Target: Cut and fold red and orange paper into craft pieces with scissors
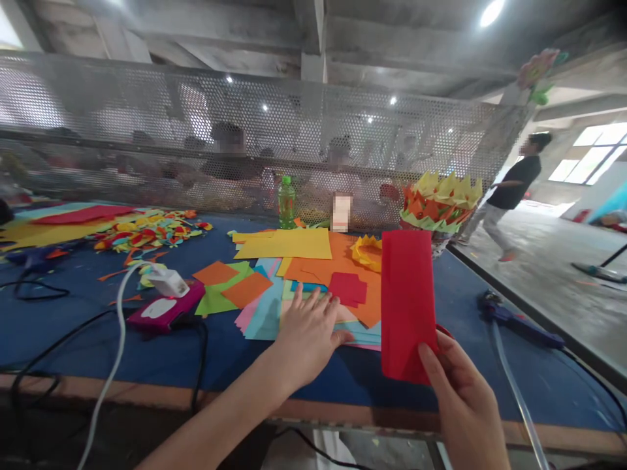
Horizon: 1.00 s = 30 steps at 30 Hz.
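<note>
My right hand (463, 382) grips a long red paper strip (407, 303) by its lower right edge, thumb in front. The strip stands nearly upright and seems to be in layers. A small red curved edge shows by the fingers; what it belongs to I cannot make out. My left hand (311, 333) lies palm down with fingers spread on a pile of coloured sheets. Beneath and around it are light blue sheets (264, 316), an orange sheet (375, 297) and a small red piece (349, 289). A yellow sheet (289, 244) lies behind.
A green bottle (287, 203) stands near the perforated metal screen (161, 124). Left are a magenta power strip (161, 312), cables and paper scraps (151, 232). Right are a glue gun (522, 323) and a pointed paper stack (441, 202). A person (516, 189) is beyond the table.
</note>
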### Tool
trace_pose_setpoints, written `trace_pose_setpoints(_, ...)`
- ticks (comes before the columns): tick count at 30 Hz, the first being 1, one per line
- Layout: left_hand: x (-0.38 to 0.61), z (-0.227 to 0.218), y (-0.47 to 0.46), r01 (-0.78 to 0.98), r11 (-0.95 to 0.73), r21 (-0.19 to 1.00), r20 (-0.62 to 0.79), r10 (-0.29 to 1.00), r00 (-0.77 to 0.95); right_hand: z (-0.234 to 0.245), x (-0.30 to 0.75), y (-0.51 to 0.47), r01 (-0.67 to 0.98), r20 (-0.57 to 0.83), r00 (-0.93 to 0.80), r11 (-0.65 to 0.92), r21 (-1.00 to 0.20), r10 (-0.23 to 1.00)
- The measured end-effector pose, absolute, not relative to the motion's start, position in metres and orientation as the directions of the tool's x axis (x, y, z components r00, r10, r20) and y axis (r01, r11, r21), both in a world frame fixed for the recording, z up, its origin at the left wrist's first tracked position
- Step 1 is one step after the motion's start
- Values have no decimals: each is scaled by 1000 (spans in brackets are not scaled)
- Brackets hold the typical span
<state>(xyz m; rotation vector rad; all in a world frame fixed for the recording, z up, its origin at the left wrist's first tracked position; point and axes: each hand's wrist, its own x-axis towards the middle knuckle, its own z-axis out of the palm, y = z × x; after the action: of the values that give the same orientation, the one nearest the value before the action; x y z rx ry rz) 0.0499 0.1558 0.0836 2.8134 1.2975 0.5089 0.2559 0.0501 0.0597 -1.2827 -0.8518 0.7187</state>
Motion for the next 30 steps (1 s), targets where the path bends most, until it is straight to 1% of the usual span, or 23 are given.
trace_pose_setpoints(3, 47, 89, 146, 673, -682, 286, 365, 727, 582, 59, 254, 52, 26, 142, 495, 148, -989, 857)
trace_pose_setpoints(5, 44, 96, 136, 577, -703, 415, 436, 710, 552, 58, 253, 53, 22, 132, 464, 138, -990, 876)
trace_pose_setpoints(7, 38, 105, 120, 473, -693, 544, 488, 720, 494, 57, 251, 53, 2, 121, 445, 135, -991, 887)
trace_pose_setpoints(9, 31, 114, 102, 390, -634, 668, 479, 768, 426, 56, 250, 55, -22, 118, 449, 142, -990, 886)
trace_pose_setpoints(10, 27, 117, 93, 339, -606, 719, 458, 781, 424, 56, 249, 56, -29, 117, 449, 146, -989, 886)
trace_pose_setpoints(12, 21, 119, 82, 277, -548, 789, 420, 812, 406, 58, 246, 58, -19, 121, 455, 145, -989, 882)
trace_pose_setpoints(15, 23, 110, 86, 260, -467, 845, 362, 858, 364, 61, 239, 62, 63, 149, 492, 135, -989, 858)
trace_pose_setpoints(16, 26, 105, 91, 231, -422, 877, 326, 874, 360, 62, 236, 63, 89, 162, 504, 136, -987, 849)
trace_pose_setpoints(18, 34, 97, 104, 103, -296, 950, 239, 896, 374, 63, 231, 64, 110, 186, 500, 151, -982, 846)
trace_pose_setpoints(19, 39, 95, 110, 42, -255, 966, 224, 907, 358, 63, 228, 65, 109, 197, 484, 164, -980, 853)
trace_pose_setpoints(21, 45, 94, 117, -83, -209, 974, 225, 915, 334, 64, 223, 65, 111, 225, 445, 196, -974, 867)
trace_pose_setpoints(23, 48, 95, 119, -180, -172, 969, 225, 914, 338, 63, 220, 66, 157, 268, 411, 222, -962, 871)
trace_pose_setpoints(26, 49, 98, 116, -259, -123, 958, 210, 917, 340, 62, 216, 65, 313, 371, 387, 259, -914, 844)
trace_pose_setpoints(30, 49, 98, 112, -309, -105, 945, 186, 951, 246, 58, 212, 61, 597, 578, 346, 302, -743, 739)
